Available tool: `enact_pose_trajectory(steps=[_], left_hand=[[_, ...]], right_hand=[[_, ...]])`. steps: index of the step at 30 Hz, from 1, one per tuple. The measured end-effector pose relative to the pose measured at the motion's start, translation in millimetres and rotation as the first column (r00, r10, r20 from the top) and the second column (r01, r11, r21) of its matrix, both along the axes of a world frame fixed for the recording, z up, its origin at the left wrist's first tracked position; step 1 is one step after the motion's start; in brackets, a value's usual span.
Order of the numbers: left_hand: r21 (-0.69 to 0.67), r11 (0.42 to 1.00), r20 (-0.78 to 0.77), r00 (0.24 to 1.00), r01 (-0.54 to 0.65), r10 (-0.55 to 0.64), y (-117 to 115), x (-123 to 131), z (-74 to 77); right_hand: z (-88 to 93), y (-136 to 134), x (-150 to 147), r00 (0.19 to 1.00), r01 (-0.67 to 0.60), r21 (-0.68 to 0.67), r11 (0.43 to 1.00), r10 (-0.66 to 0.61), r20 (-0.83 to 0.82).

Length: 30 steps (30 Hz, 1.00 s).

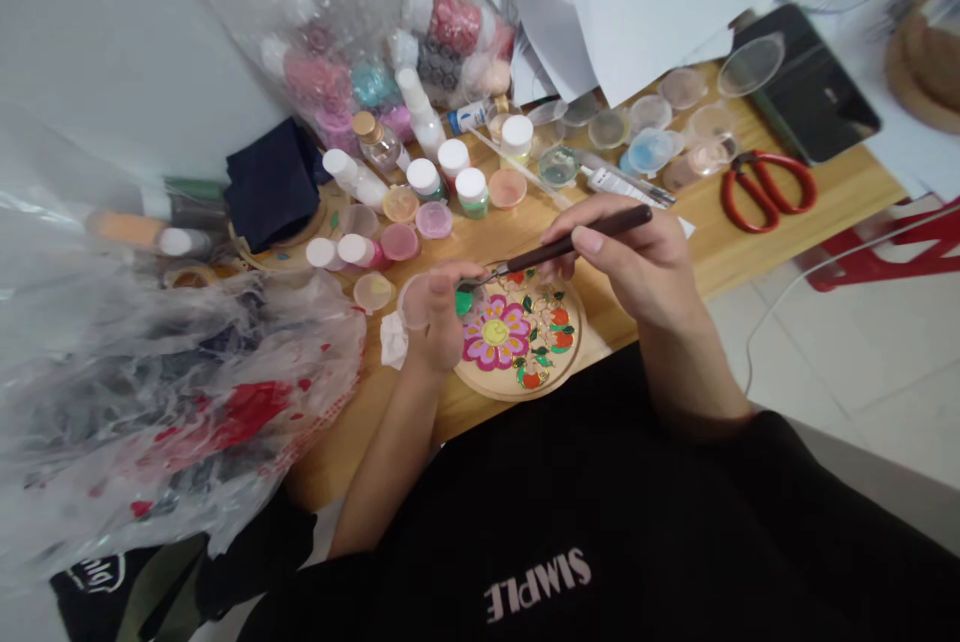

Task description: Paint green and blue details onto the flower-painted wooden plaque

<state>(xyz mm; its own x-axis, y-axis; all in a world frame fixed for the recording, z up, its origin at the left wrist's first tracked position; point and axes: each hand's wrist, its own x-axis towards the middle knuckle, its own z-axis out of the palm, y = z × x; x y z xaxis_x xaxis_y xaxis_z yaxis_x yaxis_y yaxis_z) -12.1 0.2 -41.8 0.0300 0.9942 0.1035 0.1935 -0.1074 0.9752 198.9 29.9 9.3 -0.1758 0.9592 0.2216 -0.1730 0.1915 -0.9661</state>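
brown-handled tool, gripped in right hand, sits above floral disc; left hand holds green-paint cup at disc's edge.

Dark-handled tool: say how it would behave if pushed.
The dark-handled tool would probably be stiff, given how straight it looks. It seems light, held between the right hand's thumb and fingers. Its slim shape might let it roll.
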Motion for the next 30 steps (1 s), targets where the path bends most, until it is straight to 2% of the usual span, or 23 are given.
enact_pose_trajectory(steps=[3,11,22,30], left_hand=[[0.018,0.995,0.044,0.994,-0.102,0.101,1,3,2.7],[0.039,0.999,0.009,0.999,-0.035,0.035,3,7,14.6],[0.029,0.999,0.023,0.999,-0.037,0.036,5,8,19.0],[0.024,0.999,0.024,0.999,-0.035,0.034,5,8,18.5]], right_hand=[[1.5,-1,0,0.999,0.039,-0.028,0.999,-0.038,0.037],[4.3,-4,2,0.988,0.054,0.034,0.998,-0.059,0.142],[-1.7,1,-3,0.998,0.037,-0.107,0.994,-0.031,0.056],[-8.2,3,-5,0.996,0.08,-0.095,0.992,-0.083,-0.027]])
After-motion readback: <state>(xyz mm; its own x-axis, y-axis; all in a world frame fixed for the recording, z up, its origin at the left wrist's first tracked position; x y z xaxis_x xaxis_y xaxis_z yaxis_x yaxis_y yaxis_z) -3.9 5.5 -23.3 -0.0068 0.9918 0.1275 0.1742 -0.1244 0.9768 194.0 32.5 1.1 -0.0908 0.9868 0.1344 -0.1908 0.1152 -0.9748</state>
